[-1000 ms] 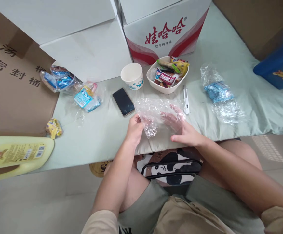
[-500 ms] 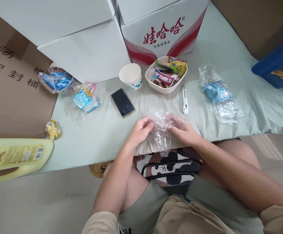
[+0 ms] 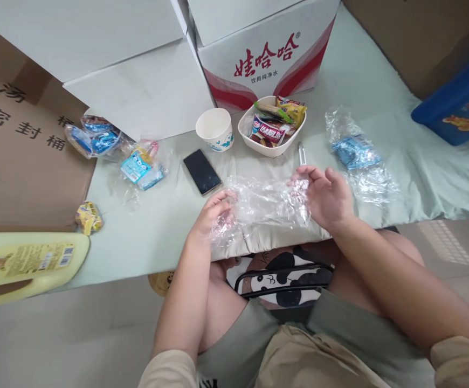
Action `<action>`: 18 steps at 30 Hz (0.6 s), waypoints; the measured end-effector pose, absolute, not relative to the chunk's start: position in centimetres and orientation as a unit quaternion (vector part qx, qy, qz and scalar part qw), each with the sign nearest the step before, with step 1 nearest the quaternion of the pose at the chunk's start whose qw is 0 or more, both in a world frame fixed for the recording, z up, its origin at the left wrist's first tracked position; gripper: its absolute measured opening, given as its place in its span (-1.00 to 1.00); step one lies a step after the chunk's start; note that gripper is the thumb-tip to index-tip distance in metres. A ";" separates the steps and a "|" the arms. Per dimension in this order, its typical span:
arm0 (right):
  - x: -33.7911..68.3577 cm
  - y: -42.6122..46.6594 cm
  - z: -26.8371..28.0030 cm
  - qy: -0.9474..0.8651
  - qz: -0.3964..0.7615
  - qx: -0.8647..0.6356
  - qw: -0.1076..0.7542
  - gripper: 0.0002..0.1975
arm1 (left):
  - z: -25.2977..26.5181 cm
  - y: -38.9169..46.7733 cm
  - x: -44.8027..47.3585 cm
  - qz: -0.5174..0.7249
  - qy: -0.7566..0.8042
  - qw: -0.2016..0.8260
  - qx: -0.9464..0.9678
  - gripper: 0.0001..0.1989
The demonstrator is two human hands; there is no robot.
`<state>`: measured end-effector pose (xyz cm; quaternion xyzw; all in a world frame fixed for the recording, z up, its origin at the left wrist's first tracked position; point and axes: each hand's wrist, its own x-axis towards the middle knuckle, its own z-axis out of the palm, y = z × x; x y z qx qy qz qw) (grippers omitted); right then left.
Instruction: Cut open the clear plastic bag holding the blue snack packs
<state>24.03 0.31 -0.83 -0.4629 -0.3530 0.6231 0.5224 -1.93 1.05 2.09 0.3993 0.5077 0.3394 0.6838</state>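
Observation:
A crinkled clear plastic bag (image 3: 264, 202) lies spread out between my hands at the table's front edge. My left hand (image 3: 212, 215) has its fingers curled at the bag's left end, with film draped over part of them. At the other end, my right hand (image 3: 331, 199) is open, thumb raised and fingers apart. Some of its fingertips show pinkish through the film and touch it. Just beyond the right fingers is a white utility knife (image 3: 302, 153), its lower part hidden by that hand. A dark phone (image 3: 202, 171) lies beyond my left hand.
Behind stand a paper cup (image 3: 215, 129) and a white bowl (image 3: 273, 148) of packaged snacks, before a printed carton (image 3: 267, 70). Plastic-wrapped blue packets (image 3: 356, 152) lie right, bagged snacks (image 3: 139, 164) and a yellow packet (image 3: 89, 217) left. A yellow jug (image 3: 32, 264) lies front left.
The bunched plastic bag has been spread out sideways. My hands have moved apart, the left one leftward and the right one rightward, with the right fingers opening and now covering part of the knife.

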 end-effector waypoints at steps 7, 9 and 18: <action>23.0 -0.7 -1.6 -0.446 0.780 -0.317 0.303 -0.62 | 2.0 0.7 -1.0 0.215 0.497 0.718 0.436 -0.75; 23.0 -1.2 -1.3 -0.466 0.809 -0.265 0.240 -0.60 | 2.0 0.6 -0.9 0.201 0.510 0.716 0.433 -0.76; 22.3 -1.4 -1.1 -0.471 0.816 -0.254 0.217 -0.65 | 1.8 0.3 -1.0 0.179 0.504 0.732 0.422 -0.82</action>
